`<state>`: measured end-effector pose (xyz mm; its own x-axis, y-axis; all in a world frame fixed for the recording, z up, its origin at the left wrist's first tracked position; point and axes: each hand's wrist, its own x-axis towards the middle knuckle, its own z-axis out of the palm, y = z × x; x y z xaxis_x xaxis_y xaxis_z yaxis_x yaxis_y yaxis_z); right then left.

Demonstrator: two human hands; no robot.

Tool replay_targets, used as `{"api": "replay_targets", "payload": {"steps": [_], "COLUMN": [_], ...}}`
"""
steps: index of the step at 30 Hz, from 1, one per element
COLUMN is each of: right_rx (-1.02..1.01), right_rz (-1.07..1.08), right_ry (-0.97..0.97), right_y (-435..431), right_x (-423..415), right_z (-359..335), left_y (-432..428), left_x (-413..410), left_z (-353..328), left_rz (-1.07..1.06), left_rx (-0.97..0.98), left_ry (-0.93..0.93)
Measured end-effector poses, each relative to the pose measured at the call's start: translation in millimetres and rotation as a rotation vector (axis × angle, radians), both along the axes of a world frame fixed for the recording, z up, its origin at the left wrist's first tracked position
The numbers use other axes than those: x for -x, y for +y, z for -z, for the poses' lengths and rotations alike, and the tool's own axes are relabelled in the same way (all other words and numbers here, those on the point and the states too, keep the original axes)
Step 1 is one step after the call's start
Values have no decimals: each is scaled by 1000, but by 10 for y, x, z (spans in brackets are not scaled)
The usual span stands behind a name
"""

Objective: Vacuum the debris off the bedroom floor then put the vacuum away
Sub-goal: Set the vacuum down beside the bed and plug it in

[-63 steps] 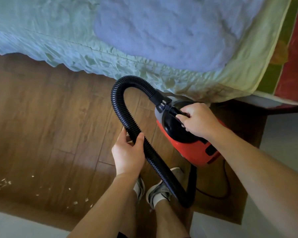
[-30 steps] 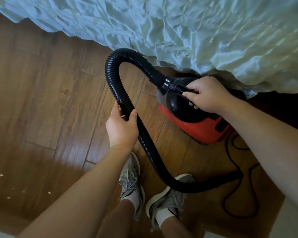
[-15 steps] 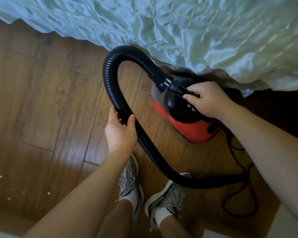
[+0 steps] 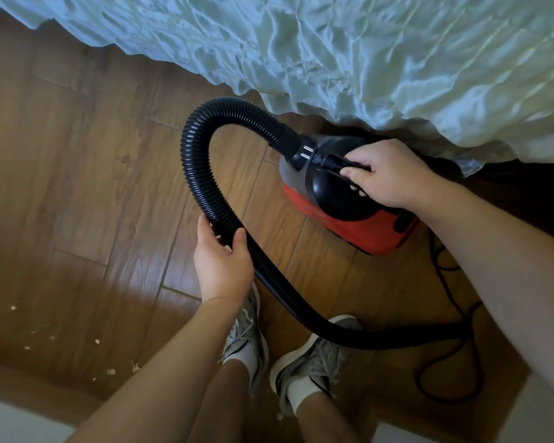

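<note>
A small red and black vacuum (image 4: 359,225) hangs just above the wooden floor beside the bed. My right hand (image 4: 387,174) grips the black handle on its top. A black ribbed hose (image 4: 192,174) loops up from its front, curves left and runs down past my feet to the right. My left hand (image 4: 221,260) holds the hose partway along, fingers and thumb curled round it. Pale debris crumbs (image 4: 52,337) lie scattered on the floor at the lower left. The hose's far end is hidden behind my right arm.
A rumpled pale green bedsheet (image 4: 365,59) hangs over the bed edge across the top. The vacuum's black power cord (image 4: 454,372) loops on the floor at the right. My two grey sneakers (image 4: 307,362) stand below the hose. A light surface (image 4: 10,420) borders the wood at the bottom.
The view has dropped from the bed top to the floor. Both hands keep their grips, and the vacuum has shifted slightly left, away from the bed edge.
</note>
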<state>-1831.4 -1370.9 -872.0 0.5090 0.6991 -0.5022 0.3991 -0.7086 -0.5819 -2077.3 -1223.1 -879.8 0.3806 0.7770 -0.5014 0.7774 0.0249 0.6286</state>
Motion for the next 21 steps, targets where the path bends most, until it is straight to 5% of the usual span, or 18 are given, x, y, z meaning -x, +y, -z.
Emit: {"api": "replay_targets", "payload": {"steps": [21], "right_rx": [42], "right_rz": [169], "right_ry": [49], "right_y": [-40], "right_x": [93], "right_z": [-74], "left_y": [-87], "left_x": [133], "left_z": [-252], "left_rz": [-18], "left_rx": [27], "left_ry": [1]}}
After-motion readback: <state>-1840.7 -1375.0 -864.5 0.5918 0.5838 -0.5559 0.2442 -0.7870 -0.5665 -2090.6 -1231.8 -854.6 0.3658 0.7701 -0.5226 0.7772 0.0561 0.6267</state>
